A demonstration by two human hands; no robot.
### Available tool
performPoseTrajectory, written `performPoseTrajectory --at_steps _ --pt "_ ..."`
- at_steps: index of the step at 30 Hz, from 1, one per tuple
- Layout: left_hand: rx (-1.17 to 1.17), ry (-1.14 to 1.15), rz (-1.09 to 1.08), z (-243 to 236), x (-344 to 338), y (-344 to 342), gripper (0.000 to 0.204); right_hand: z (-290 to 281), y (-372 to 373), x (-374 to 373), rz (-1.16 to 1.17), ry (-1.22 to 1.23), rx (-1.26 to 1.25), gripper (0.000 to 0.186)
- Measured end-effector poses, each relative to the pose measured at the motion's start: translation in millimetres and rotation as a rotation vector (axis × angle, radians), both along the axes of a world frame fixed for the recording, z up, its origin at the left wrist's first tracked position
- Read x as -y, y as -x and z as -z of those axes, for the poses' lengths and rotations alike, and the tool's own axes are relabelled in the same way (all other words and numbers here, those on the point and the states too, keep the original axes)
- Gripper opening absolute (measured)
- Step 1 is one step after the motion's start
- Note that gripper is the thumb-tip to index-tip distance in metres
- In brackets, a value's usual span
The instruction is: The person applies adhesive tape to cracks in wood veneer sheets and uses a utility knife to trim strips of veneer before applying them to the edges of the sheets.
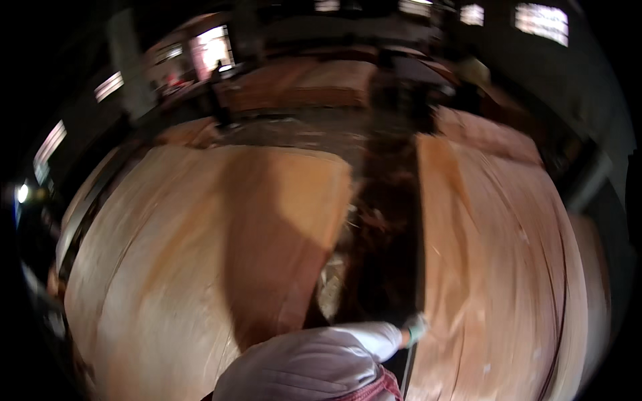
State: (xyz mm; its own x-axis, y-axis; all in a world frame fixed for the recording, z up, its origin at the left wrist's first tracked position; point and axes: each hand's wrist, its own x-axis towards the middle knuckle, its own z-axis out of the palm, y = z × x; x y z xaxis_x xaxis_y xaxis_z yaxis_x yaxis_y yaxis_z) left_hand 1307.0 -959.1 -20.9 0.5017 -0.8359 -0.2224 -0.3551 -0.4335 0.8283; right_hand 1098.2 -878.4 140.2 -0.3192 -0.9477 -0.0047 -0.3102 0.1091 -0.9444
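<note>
My white-sleeved arm crosses from the lower middle toward the right. It appears to be the left arm, and at its end my left hand [416, 327] wears a pale glove. The hand is at the near inner edge of the right stack of wood veneer sheets [495, 247]. Its fingers are smeared by motion, so whether it grips a sheet is unclear. To the left, beyond the sleeve, lies another broad stack of veneer sheets [167, 247], with a dark shadow across its top. My right hand is out of view.
Between the stacks runs a dark gap [384, 240] with scraps on its floor. Farther off lie more veneer stacks [334, 83]. A pale pillar [130, 63] rises at the back left. A person [473, 73] is dimly visible at the back right.
</note>
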Motion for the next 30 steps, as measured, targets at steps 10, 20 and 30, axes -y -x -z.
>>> performPoseTrajectory --at_steps 10,20,30 --pt "-1.05 -0.365 0.719 -11 27 -153 0.033 -45 -193 130 -0.184 -0.039 -0.012 0.031" --pt "-0.941 -0.198 0.238 11 69 -369 0.026 -52 -299 228 -0.225 -0.095 0.038 0.035" --pt "-1.012 -0.298 0.148 3 167 -468 0.021 -3 -394 439 -0.501 -0.203 0.019 0.037"
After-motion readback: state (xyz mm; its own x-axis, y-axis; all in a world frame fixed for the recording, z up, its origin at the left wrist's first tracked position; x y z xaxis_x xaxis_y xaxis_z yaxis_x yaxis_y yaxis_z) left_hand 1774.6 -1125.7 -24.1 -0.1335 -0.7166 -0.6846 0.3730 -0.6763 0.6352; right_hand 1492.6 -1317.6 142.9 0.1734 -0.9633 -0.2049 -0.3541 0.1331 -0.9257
